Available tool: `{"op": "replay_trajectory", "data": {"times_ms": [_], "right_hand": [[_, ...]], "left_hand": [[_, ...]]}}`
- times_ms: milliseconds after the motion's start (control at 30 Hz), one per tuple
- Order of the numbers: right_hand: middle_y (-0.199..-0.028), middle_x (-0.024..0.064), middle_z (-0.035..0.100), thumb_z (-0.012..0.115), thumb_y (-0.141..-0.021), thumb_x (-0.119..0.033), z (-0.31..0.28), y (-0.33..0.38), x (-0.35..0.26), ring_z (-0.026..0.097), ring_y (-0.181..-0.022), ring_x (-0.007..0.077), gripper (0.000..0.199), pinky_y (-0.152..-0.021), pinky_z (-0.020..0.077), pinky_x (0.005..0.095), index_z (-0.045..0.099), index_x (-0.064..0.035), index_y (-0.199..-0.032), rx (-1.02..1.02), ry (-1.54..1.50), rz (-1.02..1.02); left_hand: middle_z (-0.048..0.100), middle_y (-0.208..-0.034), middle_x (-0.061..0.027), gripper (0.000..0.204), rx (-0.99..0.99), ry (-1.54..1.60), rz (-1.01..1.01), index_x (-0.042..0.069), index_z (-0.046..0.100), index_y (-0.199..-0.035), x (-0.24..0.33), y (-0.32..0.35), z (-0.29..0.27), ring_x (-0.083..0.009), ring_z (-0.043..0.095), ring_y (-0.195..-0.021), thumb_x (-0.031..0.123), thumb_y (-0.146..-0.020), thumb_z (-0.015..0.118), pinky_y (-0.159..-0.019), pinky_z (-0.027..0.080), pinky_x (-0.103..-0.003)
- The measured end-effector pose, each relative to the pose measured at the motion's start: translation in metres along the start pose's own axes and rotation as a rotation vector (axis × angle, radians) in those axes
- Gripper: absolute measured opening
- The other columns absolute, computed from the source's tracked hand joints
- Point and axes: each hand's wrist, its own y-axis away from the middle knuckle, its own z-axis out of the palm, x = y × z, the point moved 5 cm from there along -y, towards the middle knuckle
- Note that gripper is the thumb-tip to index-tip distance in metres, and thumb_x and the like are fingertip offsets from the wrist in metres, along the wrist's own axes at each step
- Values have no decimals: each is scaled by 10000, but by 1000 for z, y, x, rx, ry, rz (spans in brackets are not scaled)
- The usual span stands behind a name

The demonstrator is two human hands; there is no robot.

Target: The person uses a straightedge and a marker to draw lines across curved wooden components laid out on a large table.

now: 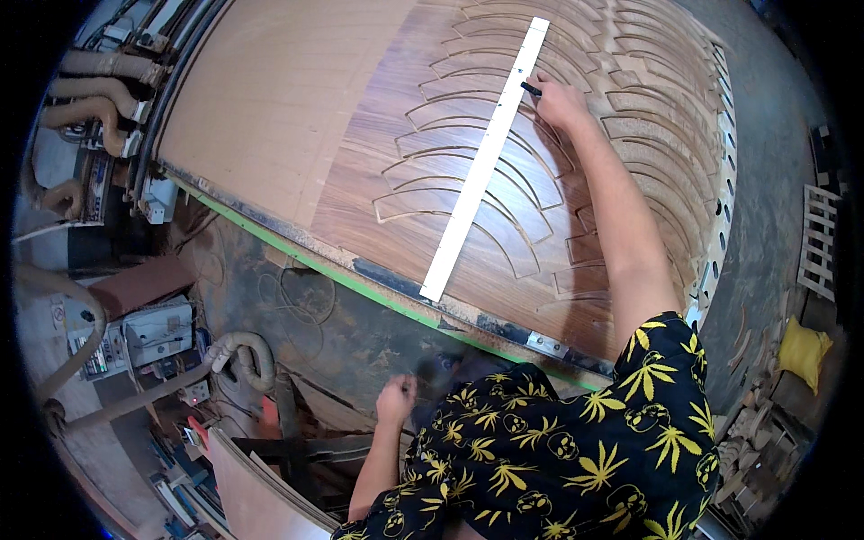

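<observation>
My right hand (560,103) reaches far over the wood-grain panel (360,189), fingers closed round a black marker (532,89). The marker's end lies over the edge of a long white strip (486,162), which carries several small dark marks. The strip slants across the panel from its near edge to the far side, over several curved pieces (459,144) outlined by cut grooves. My left hand (396,399) hangs low by my body, off the table, with its fingers curled in; whatever it may hold is hidden.
A bare tan board (270,99) adjoins the panel on the left. A green rail (297,256) runs along the table's near edge. Ribbed hoses (90,112) and machinery stand at left. On the floor at right lie a yellow bag (804,354) and wood offcuts (751,450).
</observation>
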Motion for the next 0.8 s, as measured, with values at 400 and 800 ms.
{"op": "replay_trajectory", "data": {"times_ms": [400,800], "right_hand": [[-1603,13,501,530,-985,-224,5,-2,3,660,-1238,352,525,-1039,535,485,579,-360,-1490,18,54,-10],[-1610,4,493,519,-1000,-248,5,-5,0,650,-1258,350,509,-1044,534,475,575,-367,-1492,-1,34,4]], "left_hand": [[700,-1296,-160,418,-756,580,17,59,716,-1298,-44,35,89,-283,674,-1074,237,-921,743,-994,514,-395],[527,-1437,-146,463,-741,564,-172,108,630,-1393,-60,79,72,-306,471,-1237,278,-964,665,-1081,395,-424]]}}
